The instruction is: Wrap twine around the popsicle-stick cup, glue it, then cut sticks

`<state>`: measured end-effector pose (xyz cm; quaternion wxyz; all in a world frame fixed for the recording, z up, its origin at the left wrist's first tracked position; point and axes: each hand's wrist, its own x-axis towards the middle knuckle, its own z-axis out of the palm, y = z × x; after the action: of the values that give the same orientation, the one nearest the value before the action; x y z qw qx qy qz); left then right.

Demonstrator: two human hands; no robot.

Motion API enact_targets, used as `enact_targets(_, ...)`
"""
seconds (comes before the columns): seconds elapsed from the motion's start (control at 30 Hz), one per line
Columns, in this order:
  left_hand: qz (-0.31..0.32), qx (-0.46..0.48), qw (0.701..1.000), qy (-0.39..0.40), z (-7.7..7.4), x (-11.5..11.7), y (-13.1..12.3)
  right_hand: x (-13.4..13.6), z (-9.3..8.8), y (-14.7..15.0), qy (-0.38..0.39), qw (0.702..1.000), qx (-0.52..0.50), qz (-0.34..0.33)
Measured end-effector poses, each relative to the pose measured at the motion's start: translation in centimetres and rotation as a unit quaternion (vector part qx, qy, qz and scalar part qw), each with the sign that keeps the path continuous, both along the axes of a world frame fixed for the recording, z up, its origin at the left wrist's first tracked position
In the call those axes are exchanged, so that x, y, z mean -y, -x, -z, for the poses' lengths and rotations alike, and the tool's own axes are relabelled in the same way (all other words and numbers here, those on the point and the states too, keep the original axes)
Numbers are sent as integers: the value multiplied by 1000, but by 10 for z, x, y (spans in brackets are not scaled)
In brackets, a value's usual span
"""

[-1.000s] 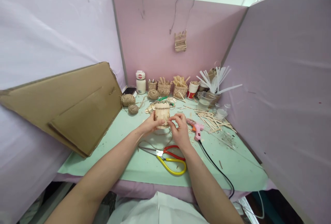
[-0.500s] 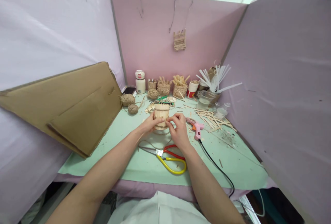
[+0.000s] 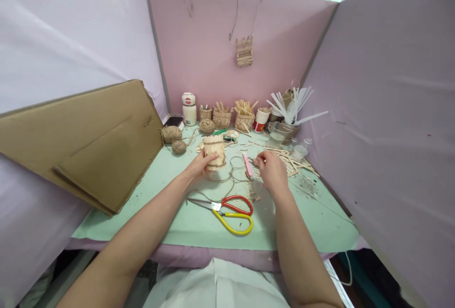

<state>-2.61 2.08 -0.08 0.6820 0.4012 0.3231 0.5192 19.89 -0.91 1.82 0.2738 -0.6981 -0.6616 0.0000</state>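
My left hand [image 3: 202, 165] is closed around a small barrel made of wooden sticks [image 3: 214, 151], which stands upright on the green tabletop [image 3: 185, 222]. My right hand [image 3: 272, 171] lies to the right of the barrel with its fingers curled over a pink glue gun [image 3: 247, 165]. Only the gun's pink front end shows at the left of that hand. A loose loop of twine [image 3: 232, 171] lies on the table between the barrel and the glue gun.
Red and yellow scissors [image 3: 232, 208] lie in front of my hands. A big cardboard sheet [image 3: 88, 142] leans at the left. Twine balls [image 3: 171, 133], a white bottle [image 3: 189, 108], stick-filled baskets [image 3: 243, 117], cups and loose sticks [image 3: 296, 163] crowd the back and right. Pink partition walls enclose the table.
My right hand has left the barrel and moved right onto the glue gun. My left hand stays on the barrel. The view has shifted slightly.
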Motion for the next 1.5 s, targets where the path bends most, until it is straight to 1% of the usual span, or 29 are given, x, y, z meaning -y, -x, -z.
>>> enact_targets(0.07,-1,1,1000,7,-1,-1,1,-6,-1,-6,98,994,51,7)
enact_targets(0.1,-1,-2,1000,13,-1,-1,1,-9,1,-5,126,990,60,6)
enact_targets(0.23,-2,-5,1000,14,-2,-3,3,-23,12,15,186,978,90,14)
enact_targets(0.33,3,3,1000,11,-3,-4,6,-27,18,29,192,975,112,31)
enact_targets(0.4,9,5,1000,21,-3,-5,9,-24,16,33,180,975,126,34)
enact_targets(0.47,23,14,999,34,-4,-4,12,-18,9,32,162,976,141,34)
enact_targets(0.57,55,43,996,49,-5,-3,18,-8,-12,25,128,977,168,39)
enact_targets(0.67,91,61,993,47,-6,-1,21,-5,-38,13,93,976,192,45)
enact_targets(0.73,111,63,991,39,-8,0,22,-9,-53,6,60,976,206,47)
enact_targets(0.8,124,62,990,33,-10,2,23,-16,-65,1,9,975,217,45)
enact_targets(0.93,139,60,988,20,-13,5,23,-33,-82,-1,-83,970,228,15)
enact_targets(1.07,143,59,988,17,-15,7,25,-47,-93,0,-111,968,226,-21)
enact_targets(1.17,148,55,987,22,-16,8,26,-57,-98,2,-120,967,222,-30)
enact_targets(1.27,156,63,985,22,-15,7,26,-74,-104,9,-136,961,237,-36)
enact_targets(1.33,161,77,984,17,-13,4,27,-93,-111,21,-139,954,260,-53)
enact_targets(1.4,161,91,983,14,-9,2,28,-120,-120,39,-141,949,272,-74)
enact_targets(1.5,159,99,982,16,-3,-3,31,-169,-133,76,-138,941,290,-109)
